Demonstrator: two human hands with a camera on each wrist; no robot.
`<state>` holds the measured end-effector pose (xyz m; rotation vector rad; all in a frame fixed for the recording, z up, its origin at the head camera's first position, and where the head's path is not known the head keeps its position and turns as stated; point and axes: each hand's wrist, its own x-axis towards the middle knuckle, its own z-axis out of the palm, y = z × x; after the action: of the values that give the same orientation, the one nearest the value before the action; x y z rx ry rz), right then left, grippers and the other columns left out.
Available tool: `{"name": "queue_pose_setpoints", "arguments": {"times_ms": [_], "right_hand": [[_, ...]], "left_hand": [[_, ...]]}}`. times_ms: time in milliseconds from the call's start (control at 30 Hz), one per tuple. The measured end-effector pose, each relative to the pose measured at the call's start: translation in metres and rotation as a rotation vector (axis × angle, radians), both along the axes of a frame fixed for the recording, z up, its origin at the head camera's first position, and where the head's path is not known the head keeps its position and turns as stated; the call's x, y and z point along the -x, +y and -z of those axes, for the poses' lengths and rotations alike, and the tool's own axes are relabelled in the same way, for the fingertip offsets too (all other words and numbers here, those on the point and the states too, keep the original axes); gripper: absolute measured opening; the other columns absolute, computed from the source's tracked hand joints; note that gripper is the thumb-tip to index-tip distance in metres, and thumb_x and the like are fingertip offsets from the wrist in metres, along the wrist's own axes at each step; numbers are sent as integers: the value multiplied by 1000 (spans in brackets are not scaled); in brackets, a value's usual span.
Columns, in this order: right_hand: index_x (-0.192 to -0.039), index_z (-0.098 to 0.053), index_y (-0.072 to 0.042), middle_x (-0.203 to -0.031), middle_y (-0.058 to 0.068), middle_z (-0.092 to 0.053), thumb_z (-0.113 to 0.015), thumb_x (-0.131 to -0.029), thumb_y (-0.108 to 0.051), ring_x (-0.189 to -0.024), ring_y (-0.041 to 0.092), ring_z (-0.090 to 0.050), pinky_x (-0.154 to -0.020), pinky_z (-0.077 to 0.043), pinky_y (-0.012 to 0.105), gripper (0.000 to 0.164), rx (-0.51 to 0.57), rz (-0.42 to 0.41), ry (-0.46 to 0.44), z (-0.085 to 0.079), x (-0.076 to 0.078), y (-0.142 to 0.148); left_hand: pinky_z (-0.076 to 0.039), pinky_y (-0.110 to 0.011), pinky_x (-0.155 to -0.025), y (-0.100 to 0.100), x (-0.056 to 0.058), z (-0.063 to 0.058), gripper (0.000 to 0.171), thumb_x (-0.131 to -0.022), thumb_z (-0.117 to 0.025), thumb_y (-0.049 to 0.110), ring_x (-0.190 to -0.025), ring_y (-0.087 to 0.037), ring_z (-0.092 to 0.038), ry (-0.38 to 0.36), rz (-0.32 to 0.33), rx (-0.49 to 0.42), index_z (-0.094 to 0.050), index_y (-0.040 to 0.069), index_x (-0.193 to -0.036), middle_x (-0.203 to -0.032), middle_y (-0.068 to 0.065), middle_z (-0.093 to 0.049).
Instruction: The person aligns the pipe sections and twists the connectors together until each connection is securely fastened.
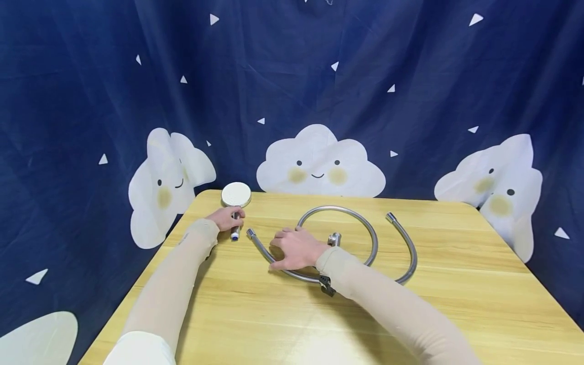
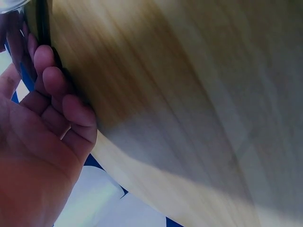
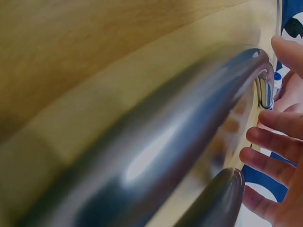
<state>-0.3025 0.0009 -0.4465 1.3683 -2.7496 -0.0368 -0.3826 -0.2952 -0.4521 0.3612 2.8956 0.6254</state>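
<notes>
A hand shower head [image 1: 236,194] with a round white face and chrome handle lies at the table's back left. My left hand [image 1: 224,219] grips its handle, whose blue-ringed end [image 1: 234,236] sticks out toward me. In the left wrist view, curled fingers [image 2: 56,81] partly hide the handle. A silver shower hose [image 1: 362,218] lies looped on the table. Over its left part hovers my right hand [image 1: 298,249], fingers spread and holding nothing. The right wrist view shows the hose [image 3: 156,146] close up, beside the fingertips [image 3: 255,135].
Within the loop, by my right wrist, sits a small chrome fitting [image 1: 335,239]. One hose end [image 1: 251,232] points toward the shower head; the other end [image 1: 391,217] lies at the right. Behind the wooden table [image 1: 456,243] hangs a dark blue cloud-print curtain [image 1: 292,91].
</notes>
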Motion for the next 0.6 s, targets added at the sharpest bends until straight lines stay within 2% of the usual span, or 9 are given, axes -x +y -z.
{"name": "queue_pose_setpoints", "arguments": {"times_ms": [167,367,600], "right_hand": [[-131,-66,-21,-137,0,-61,-59,-84,-75,-127,21,-54,-99,-46,48,72,-11,11,-6,2,1,-5],[-138,-62,-20,-143,1,-57,-60,-85,-73,-132,22,-52,-99,-45,48,75,-22,18,-27,2,2,-9],[-140,-60,-21,-142,1,-57,-59,-88,-68,-127,21,-54,-92,-45,42,70,-25,4,-25,6,4,-12]], "left_hand": [[-44,-52,-101,-1,2,1,30,-90,-64,28,-107,-35,-59,4,4,6,-63,13,-115,-119,-17,-66],[-44,-51,-101,-1,2,2,29,-89,-64,27,-106,-35,-59,10,4,7,-63,13,-115,-117,-16,-67],[-44,-51,-101,-1,3,2,30,-90,-64,27,-106,-35,-59,2,4,10,-63,12,-116,-119,-17,-66]]}}
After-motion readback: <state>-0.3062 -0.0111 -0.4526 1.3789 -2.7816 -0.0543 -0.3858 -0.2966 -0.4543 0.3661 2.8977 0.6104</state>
